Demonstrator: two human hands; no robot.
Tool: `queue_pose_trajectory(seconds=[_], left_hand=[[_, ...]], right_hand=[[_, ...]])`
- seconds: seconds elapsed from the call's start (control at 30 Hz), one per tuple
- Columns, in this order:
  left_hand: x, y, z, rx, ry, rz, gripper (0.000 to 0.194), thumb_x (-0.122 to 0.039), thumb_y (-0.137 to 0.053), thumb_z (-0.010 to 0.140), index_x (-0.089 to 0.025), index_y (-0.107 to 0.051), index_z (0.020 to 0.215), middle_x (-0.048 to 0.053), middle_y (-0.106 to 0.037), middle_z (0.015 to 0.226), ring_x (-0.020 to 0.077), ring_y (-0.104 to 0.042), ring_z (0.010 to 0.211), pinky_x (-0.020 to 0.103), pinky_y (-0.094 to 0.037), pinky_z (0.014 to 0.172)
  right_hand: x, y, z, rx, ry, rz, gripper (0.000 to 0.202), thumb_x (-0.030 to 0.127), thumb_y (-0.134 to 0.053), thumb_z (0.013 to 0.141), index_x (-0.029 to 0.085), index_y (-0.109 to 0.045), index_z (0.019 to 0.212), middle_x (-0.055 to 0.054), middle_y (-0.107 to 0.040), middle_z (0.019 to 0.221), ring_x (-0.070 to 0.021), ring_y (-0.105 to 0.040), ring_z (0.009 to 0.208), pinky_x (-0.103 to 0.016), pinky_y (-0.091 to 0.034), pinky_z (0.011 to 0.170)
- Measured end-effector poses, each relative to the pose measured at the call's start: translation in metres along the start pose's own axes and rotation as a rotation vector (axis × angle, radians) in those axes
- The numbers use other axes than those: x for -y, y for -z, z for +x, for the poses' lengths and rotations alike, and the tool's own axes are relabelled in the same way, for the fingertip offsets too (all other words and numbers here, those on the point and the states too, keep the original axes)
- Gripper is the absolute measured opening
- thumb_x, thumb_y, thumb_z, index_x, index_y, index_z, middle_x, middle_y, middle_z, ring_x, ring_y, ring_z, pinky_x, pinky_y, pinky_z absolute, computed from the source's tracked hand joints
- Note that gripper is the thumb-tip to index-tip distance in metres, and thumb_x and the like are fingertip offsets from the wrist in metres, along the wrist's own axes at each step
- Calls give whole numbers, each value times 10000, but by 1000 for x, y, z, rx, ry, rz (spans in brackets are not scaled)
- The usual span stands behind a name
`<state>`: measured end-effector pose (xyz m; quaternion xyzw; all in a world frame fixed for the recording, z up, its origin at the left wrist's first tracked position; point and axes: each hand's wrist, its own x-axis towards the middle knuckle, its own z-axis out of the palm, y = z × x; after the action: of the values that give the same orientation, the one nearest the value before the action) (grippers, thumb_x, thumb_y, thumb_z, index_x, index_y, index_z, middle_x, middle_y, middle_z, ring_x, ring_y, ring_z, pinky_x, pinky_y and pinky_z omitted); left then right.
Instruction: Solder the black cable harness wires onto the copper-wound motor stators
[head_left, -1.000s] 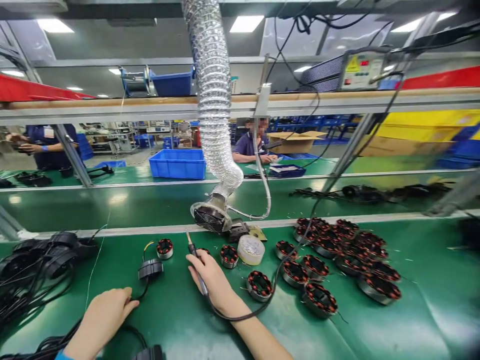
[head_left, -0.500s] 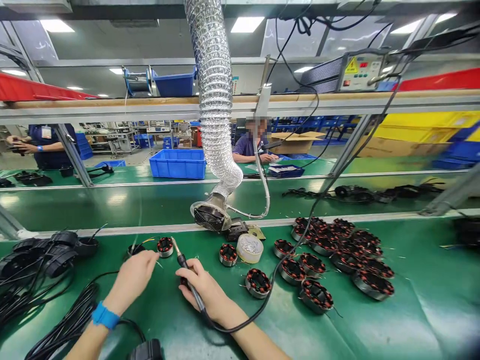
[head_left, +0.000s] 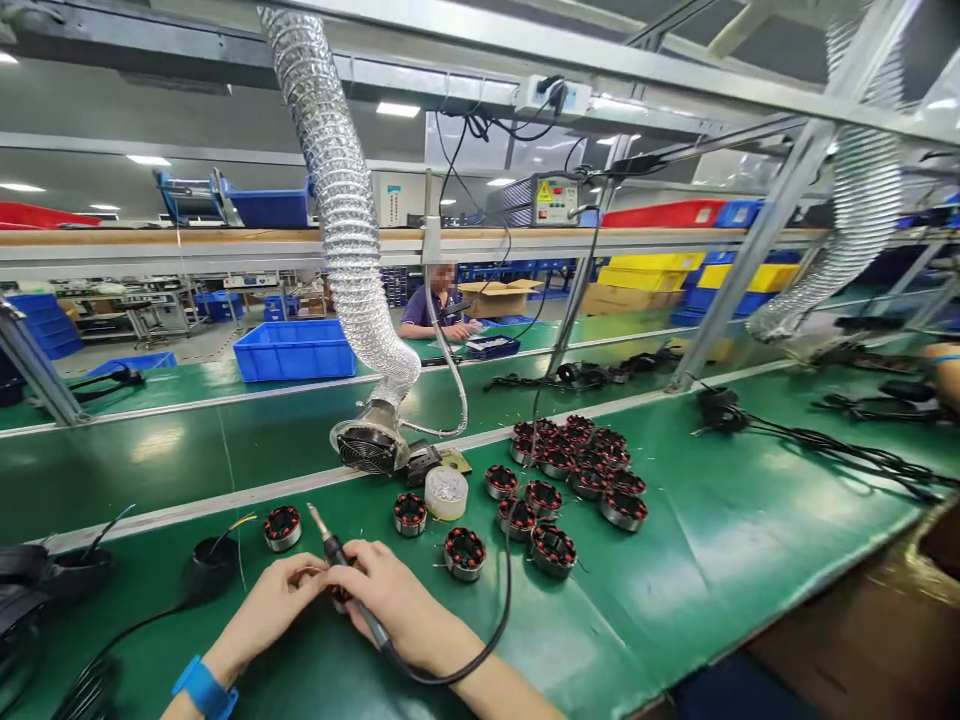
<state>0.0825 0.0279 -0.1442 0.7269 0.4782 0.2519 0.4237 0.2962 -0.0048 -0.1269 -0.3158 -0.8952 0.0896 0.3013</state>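
My right hand (head_left: 394, 600) is closed around a soldering iron (head_left: 334, 548), its tip pointing up and away. A copper-wound stator (head_left: 339, 594) shows partly beneath the fingers of that hand. My left hand (head_left: 274, 605), with a blue wristband, has its fingers drawn together against this stator and my right fingers; its exact grip is hidden. Just beyond my hands stands another stator (head_left: 283, 528). To its left, a black cup-shaped housing (head_left: 210, 568) has coloured wires sticking out. A round tin (head_left: 446, 493) sits beside a single stator (head_left: 410, 514).
Many stators (head_left: 553, 550) stand right of centre. A fume hose (head_left: 352, 230) hangs down to a fan (head_left: 369, 445). Black cables lie at left. Across the bench a person (head_left: 431, 310) sits near a blue bin (head_left: 295, 350). Another person's hand shows at the right edge.
The view has swung to the right. My left hand has moved from near the far stator and wires to my right hand, where it meets the stator under my fingers.
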Motion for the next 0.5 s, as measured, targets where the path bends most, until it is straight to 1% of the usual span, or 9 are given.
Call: queue_pose_trajectory(seconds=[0.03,0.1,0.17,0.2,0.27,0.33,0.43,0.5], left_hand=[[0,1,-3,-28,45,49,557,-660,-475,824,-138,-664,785,25,-619,726,182,-515,714,258,-369,652],[-1,2,-6,-106,107,111,590,-682,-441,823,-137,-652,737,11,-570,655,171,-479,657,259,-333,608],[-2,2,-4,-177,97,103,570,-680,-451,814,-144,-630,744,0,-543,653,168,-467,657,257,-334,610],[-2,2,-3,-198,77,88,556,-679,-461,807,-149,-610,729,-3,-534,654,168,-467,662,257,-341,616],[-4,1,-2,-204,49,71,546,-684,-464,797,-162,-563,669,-4,-519,637,170,-469,661,259,-353,622],[-2,2,-3,-199,32,86,550,-697,-454,787,-175,-535,631,-3,-511,616,176,-477,656,263,-366,623],[12,7,-1,-172,14,107,561,-727,-452,746,-189,-567,634,5,-540,617,197,-519,666,274,-406,642],[25,12,4,-186,27,119,586,-767,-455,694,-204,-604,634,11,-572,608,219,-554,675,287,-435,655]], right_hand=[[-1,-2,-5,-43,-25,-19,467,16,-518,769,267,-565,1159,-53,-539,1073,-192,-514,921,-305,-459,814],[-4,-10,-14,-170,-131,-4,467,20,-548,747,265,-564,1145,-54,-531,1076,-196,-526,940,-321,-463,836],[-7,-17,-18,-259,-253,60,487,77,-650,709,255,-546,1151,-56,-509,1110,-201,-549,947,-333,-474,852],[-8,-20,-18,-271,-299,89,522,122,-714,682,252,-536,1155,-57,-498,1127,-205,-560,948,-336,-480,856],[-9,-25,-14,-246,-349,122,614,212,-817,626,254,-525,1165,-55,-487,1148,-212,-577,952,-338,-490,858],[-10,-28,-7,-205,-358,125,686,269,-869,590,255,-521,1182,-59,-481,1163,-219,-591,962,-336,-498,860],[-16,-34,6,-149,-316,99,750,328,-889,570,274,-517,1219,-53,-475,1166,-219,-611,955,-316,-510,850],[-25,-39,13,-91,-240,64,816,358,-894,547,290,-502,1260,-49,-468,1176,-222,-612,970,-300,-512,851]])
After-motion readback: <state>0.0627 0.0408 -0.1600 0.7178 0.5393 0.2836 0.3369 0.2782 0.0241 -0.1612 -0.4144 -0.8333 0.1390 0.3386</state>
